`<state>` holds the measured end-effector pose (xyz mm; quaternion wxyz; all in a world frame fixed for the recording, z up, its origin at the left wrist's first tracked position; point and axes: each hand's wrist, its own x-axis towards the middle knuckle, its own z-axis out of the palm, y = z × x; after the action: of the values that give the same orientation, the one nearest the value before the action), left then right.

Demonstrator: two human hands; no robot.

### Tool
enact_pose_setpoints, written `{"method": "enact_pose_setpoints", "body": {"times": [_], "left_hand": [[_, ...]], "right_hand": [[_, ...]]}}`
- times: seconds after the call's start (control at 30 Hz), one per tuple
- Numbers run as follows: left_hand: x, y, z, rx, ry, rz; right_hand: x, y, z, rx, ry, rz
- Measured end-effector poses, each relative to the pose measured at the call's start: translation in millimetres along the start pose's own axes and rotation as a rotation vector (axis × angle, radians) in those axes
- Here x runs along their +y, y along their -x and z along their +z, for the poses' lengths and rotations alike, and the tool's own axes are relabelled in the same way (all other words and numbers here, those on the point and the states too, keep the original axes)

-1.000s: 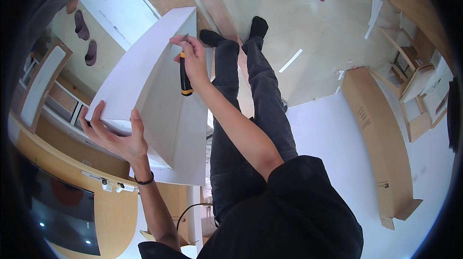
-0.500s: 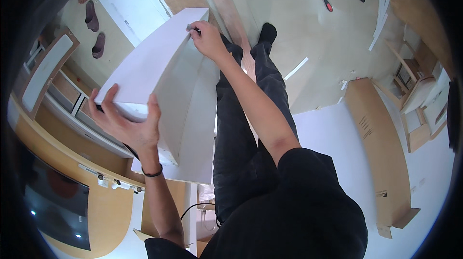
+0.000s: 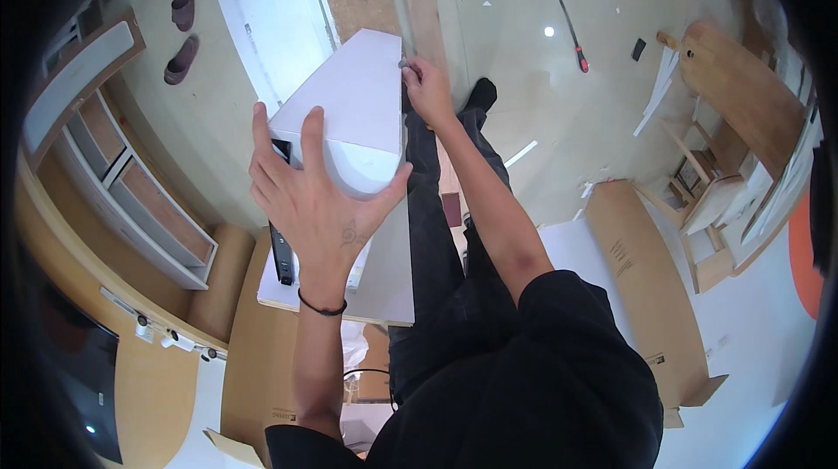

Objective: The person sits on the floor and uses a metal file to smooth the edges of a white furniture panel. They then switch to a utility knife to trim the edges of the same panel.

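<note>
Pressing flat against the near end of the white panel assembly (image 3: 349,111), left of frame centre: the left hand (image 3: 319,198), fingers spread wide, palm on the lower rounded edge, thumb hooking out to the right along the white surface. Wearing a dark band (image 3: 321,308) at the wrist.

Gripping at the far upper-right corner of the same white piece, just above frame centre: the right hand (image 3: 428,89), fingers curled tightly together around something small and dark — possibly a tool handle, though too hidden by the knuckles to be sure.

Tilting away toward the top of the frame, the white panel assembly, held between both hands above black-trousered legs (image 3: 436,233). Showing beneath it, lower left of centre: a flat white board (image 3: 384,286) and a dark metal rail (image 3: 281,251).

Lying well apart on the pale floor at upper right — a red-handled screwdriver (image 3: 573,37). Resting at upper left: a pair of slippers (image 3: 182,28). Stretching along the right side: a long cardboard box (image 3: 650,277).
</note>
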<state>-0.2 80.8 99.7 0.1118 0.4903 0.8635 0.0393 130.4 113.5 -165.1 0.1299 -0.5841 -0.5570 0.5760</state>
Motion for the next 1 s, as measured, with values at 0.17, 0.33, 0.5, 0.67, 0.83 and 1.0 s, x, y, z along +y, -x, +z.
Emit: {"method": "enact_pose_setpoints", "body": {"times": [0.17,0.33,0.5,0.67,0.83,1.0], "left_hand": [[-8,0,4,0.083,0.038,0.035],[-8,3,8,0.071,0.023,0.007],[-12,3,6,0.074,0.017,0.020],[-10,4,8,0.079,0.044,0.016],[-9,5,7,0.056,0.033,-0.005],[-8,3,6,0.070,0.035,-0.003]], "right_hand": [[-13,-1,-6,-0.017,0.062,0.069],[-24,-2,-10,-0.036,0.116,0.084],[-29,-1,-10,-0.044,0.141,0.049],[-32,0,-12,-0.065,0.145,0.046],[-35,0,-16,-0.067,0.088,0.026],[-33,0,-18,-0.084,0.086,0.028]]}}
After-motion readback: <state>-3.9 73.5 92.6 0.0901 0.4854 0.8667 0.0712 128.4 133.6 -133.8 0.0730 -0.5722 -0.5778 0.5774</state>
